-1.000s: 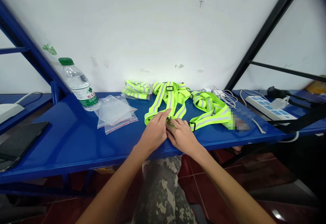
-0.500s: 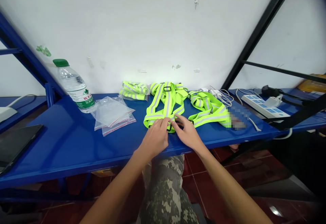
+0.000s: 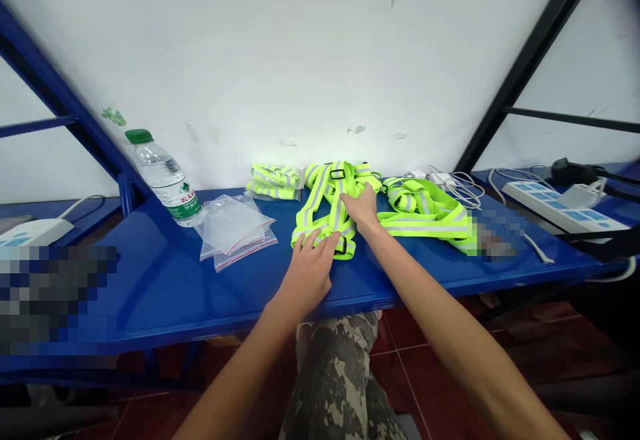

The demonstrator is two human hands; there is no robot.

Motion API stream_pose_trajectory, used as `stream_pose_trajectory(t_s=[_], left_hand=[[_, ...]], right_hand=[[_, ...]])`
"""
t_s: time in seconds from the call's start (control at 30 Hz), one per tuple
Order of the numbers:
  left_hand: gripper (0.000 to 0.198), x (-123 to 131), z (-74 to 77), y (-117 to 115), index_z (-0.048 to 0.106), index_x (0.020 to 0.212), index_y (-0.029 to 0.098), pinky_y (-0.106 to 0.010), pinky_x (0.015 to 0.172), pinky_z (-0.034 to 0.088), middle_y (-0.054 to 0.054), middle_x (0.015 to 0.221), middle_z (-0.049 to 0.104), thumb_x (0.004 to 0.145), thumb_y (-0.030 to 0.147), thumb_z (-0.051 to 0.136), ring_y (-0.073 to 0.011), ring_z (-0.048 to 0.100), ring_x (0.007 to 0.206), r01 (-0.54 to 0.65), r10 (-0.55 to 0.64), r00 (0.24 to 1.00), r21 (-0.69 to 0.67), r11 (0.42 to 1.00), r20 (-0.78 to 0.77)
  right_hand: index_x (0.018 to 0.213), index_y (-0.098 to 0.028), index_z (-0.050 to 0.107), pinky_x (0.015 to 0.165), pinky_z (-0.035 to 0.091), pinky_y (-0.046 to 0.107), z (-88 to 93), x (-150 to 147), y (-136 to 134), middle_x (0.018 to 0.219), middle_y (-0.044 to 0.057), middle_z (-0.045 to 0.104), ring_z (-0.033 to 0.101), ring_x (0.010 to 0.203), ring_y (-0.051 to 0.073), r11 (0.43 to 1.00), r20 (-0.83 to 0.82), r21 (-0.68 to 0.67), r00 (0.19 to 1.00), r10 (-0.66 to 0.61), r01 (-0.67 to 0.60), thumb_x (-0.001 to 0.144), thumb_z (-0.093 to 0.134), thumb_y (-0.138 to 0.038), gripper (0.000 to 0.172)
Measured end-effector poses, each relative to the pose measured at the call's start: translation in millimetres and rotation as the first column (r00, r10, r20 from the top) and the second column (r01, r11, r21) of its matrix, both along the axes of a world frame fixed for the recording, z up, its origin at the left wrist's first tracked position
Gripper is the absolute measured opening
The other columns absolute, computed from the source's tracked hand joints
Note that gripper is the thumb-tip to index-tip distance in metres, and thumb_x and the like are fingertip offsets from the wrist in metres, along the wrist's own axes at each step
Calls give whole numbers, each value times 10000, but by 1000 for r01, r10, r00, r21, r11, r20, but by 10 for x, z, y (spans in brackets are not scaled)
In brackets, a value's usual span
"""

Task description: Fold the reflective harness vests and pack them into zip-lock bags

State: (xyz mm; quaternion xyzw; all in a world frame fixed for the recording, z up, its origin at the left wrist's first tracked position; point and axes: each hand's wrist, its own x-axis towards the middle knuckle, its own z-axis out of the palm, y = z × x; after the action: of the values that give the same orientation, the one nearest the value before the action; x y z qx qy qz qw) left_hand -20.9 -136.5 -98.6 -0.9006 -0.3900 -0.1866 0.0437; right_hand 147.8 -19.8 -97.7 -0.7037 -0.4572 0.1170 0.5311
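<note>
Fingers (image 3: 316, 245) of the left hand (image 3: 309, 268) lie spread and flat on the near end of a yellow safety vest (image 3: 313, 201), pressing its lower strap to the blue table (image 3: 160, 280). Just beyond, the right hand (image 3: 361, 205) rests palm down on the vest's middle, fingers loosely open, gripping nothing. The vest lies flat at the table's centre, with a second vest (image 3: 430, 212) just right of it and plastic bags (image 3: 233, 227) to its left. Farther back, a water bottle (image 3: 167, 180) and a folded vest (image 3: 274, 181) sit by the wall.
</note>
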Motion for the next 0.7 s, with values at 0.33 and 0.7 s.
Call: stream_pose_trajectory(t_s=[0.33,0.7], left_hand=[[747,-21,4,-97,363,1491,143,-458,1069,362,-178,1531,403,770,-51,365,-275,413,1395,3,-2,999,-19,1000,47],[486,-41,-3,-200,448,1414,110,-477,1087,321,-166,1429,541,998,363,441,-289,459,1330,85,-81,989,-27,996,122]], right_hand=[[1281,-113,547,887,527,428,-8,135,-84,1197,185,644,618,1115,322,996,-375,-3,924,-80,85,680,650,-344,652],[977,-164,690,791,522,299,91,-291,-120,980,65,725,666,900,200,880,-92,42,876,474,-472,825,520,-310,271]])
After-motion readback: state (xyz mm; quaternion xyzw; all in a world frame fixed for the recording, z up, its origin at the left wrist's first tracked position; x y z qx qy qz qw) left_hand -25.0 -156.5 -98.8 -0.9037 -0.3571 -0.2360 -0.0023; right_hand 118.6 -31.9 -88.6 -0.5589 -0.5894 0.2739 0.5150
